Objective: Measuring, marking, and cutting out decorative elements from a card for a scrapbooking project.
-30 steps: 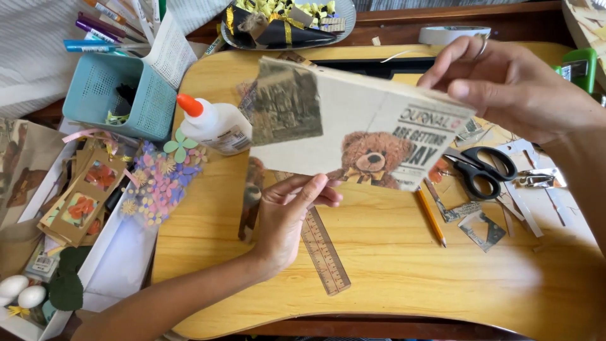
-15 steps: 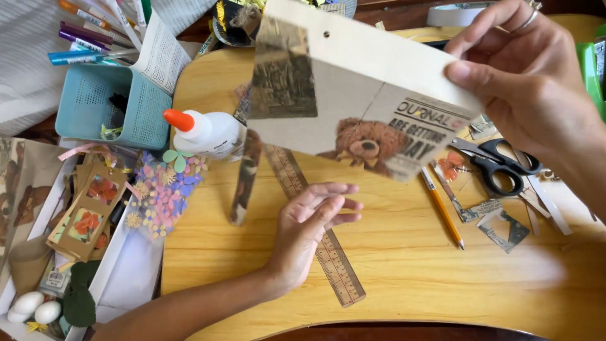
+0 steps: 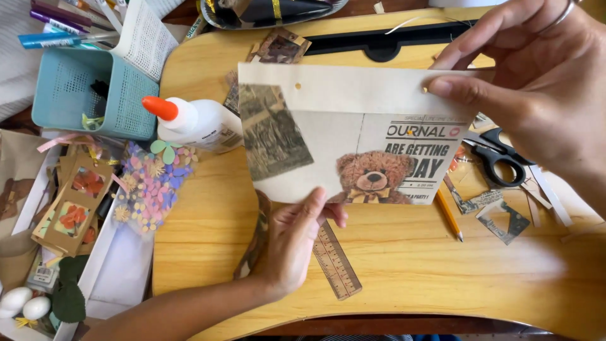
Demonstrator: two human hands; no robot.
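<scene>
Both my hands hold up a cream paper sheet (image 3: 341, 104) above a wooden lap table (image 3: 404, 271). The sheet carries a pasted dark photo cutout, a teddy bear picture and a newsprint clipping. My right hand (image 3: 524, 82) pinches its upper right edge between thumb and fingers. My left hand (image 3: 297, 237) grips the bottom edge from below. A brown ruler strip (image 3: 336, 260) lies on the table just under my left hand.
A white glue bottle with an orange cap (image 3: 192, 120) lies at the left beside a teal basket (image 3: 95, 95). Black scissors (image 3: 499, 158), a pencil (image 3: 449, 215) and paper scraps sit at the right. Paper flowers (image 3: 148, 186) and card stickers fill the left side.
The sheet has come down and levelled out in front of me. My left hand rose from the ruler and took hold of the sheet's bottom edge.
</scene>
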